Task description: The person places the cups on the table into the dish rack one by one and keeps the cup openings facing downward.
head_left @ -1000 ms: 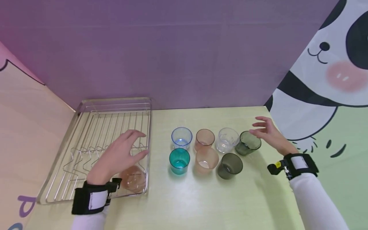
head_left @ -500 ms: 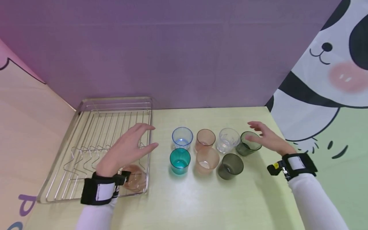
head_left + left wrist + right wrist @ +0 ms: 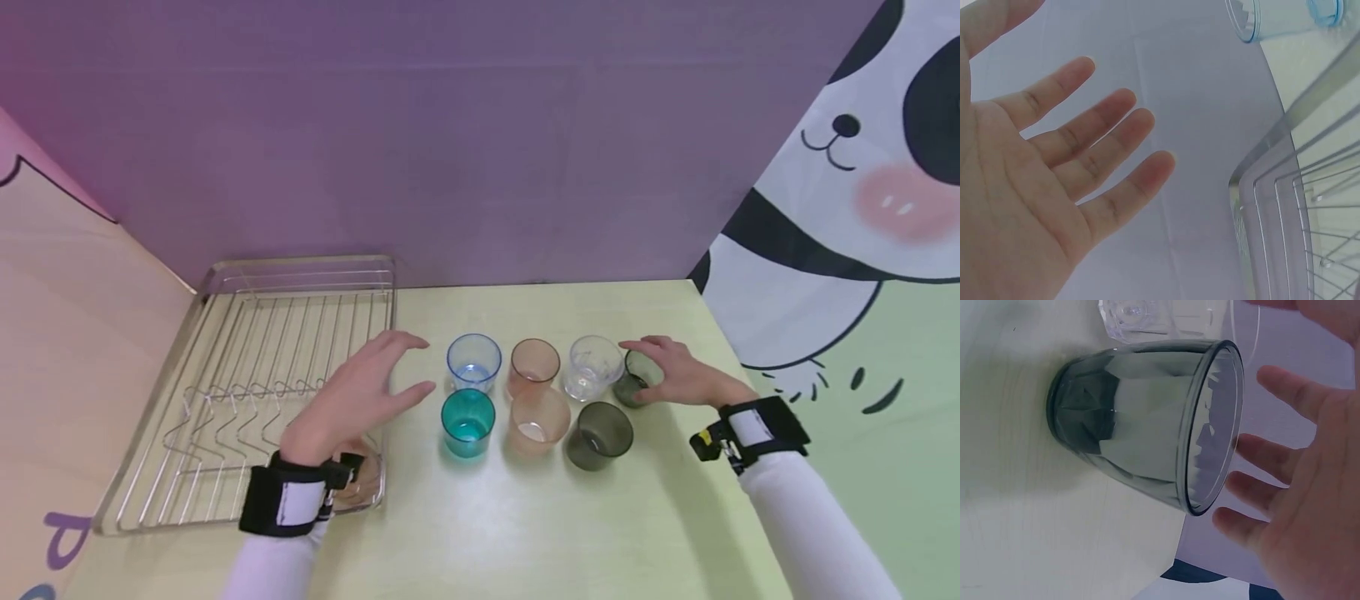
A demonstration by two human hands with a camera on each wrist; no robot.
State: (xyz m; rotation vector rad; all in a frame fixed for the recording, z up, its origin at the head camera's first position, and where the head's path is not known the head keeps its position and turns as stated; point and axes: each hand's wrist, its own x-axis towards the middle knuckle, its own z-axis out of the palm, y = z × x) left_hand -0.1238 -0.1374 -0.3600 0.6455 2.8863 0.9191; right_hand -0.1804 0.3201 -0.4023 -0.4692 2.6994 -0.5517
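Observation:
My right hand [image 3: 678,372] hovers at the rim of a grey-green glass tumbler [image 3: 1147,419], its thumb and fingers spread around the mouth. In the right wrist view the fingertips are by the rim; whether they touch it I cannot tell. My left hand [image 3: 356,400] is held over the right side of the wire rack, fingers apart and holding nothing. Nearest to it on the table are a blue-rimmed tumbler [image 3: 474,367] and a teal tumbler [image 3: 468,425]. A colourless tumbler [image 3: 592,368] stands just left of the grey-green one.
Two pinkish tumblers [image 3: 538,423] and a dark grey tumbler [image 3: 600,437] complete the two rows on the pale table [image 3: 480,533]. At left lies the metal wire rack [image 3: 247,333] with wavy dividers; a brownish-pink glass [image 3: 363,485] sits in its near right corner, partly hidden.
My left hand has moved right across the rack towards the glasses. My right hand has come left and down over the grey-green tumbler. The glasses have stayed put.

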